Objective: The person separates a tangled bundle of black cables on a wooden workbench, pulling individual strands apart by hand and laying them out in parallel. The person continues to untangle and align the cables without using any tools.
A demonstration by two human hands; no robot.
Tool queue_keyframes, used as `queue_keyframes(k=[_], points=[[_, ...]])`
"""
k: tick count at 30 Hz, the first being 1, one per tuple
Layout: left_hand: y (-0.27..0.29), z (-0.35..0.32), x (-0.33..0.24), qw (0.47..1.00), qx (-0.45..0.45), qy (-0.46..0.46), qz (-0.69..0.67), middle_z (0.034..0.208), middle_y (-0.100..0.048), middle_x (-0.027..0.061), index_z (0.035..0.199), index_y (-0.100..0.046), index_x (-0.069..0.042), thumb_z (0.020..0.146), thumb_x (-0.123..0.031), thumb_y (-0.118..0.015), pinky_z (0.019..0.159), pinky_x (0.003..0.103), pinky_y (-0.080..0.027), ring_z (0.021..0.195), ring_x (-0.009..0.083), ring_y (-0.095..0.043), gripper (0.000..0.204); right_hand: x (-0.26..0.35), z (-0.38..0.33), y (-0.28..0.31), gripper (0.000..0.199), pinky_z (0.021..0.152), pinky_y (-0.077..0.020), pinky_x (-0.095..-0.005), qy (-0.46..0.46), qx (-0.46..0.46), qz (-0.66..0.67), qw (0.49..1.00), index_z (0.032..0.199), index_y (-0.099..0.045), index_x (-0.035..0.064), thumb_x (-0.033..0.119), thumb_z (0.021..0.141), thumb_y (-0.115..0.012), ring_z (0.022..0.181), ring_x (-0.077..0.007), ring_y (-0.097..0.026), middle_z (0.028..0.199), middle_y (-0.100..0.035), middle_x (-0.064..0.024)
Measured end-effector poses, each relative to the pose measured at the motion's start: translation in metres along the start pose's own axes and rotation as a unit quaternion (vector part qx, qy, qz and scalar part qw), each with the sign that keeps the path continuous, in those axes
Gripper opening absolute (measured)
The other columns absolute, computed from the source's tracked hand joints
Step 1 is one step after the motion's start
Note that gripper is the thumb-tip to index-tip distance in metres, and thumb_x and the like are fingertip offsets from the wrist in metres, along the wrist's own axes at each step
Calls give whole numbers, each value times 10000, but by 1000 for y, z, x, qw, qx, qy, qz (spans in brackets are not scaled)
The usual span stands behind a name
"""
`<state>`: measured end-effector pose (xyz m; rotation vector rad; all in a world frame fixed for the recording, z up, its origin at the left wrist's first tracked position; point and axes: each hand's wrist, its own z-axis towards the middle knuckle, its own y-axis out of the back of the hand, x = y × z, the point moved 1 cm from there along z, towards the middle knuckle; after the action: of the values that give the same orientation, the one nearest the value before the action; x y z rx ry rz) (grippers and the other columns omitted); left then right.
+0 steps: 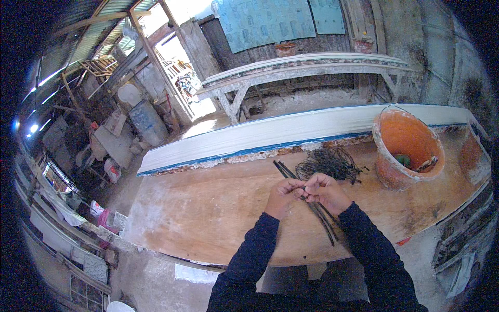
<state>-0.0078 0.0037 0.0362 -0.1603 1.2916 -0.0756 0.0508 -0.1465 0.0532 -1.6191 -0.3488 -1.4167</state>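
Over the wooden tabletop (208, 208), my left hand (283, 197) and my right hand (328, 193) meet with fingertips pinched together. Between them is a small dark piece (304, 188), mostly covered by the fingers, so its kind is not clear. Several thin black strips (325, 229) lie on the wood, running slantwise beneath both hands. Just beyond my right hand sits a loose tangle of thin black cords (332, 164).
An orange, plaster-smeared bucket (387, 169) with a few items inside stands right of the cords. Along the table's far side runs a long white moulding (260, 135) with a blue edge. Farther back is a bench (312, 73) carrying similar lengths. A blue barrel (147, 123) stands at left.
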Motion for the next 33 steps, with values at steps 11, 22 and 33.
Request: queue_keyframes(k=[11, 22, 33], points=[[3, 0, 3, 999, 38, 11, 0, 745, -575, 16, 831, -529, -46, 832, -120, -552, 589, 198, -419, 663, 73, -521, 77, 0, -1, -2, 32, 574, -486, -244, -65, -3, 103, 992, 797, -521, 53, 41, 787, -548, 586, -108, -554, 733, -587, -58], [1, -3, 0, 991, 115, 62, -11, 782, -505, -44, 823, -457, -127, 830, -337, -550, 648, 186, -402, 731, 53, -492, 230, 0, -3, -3, 53, 541, -477, -238, -108, 39, 162, 980, 787, -497, 43, 42, 773, -548, 558, -93, -507, 646, -500, -13], [4, -5, 0, 983, 155, 53, -78, 771, -470, -40, 844, -470, -90, 844, -304, -534, 642, 210, -375, 719, 62, -456, 223, -6, -3, -2, 103, 452, -460, -197, -113, 84, 197, 970, 851, -472, 35, 12, 768, -528, 565, -89, -529, 640, -475, -18]])
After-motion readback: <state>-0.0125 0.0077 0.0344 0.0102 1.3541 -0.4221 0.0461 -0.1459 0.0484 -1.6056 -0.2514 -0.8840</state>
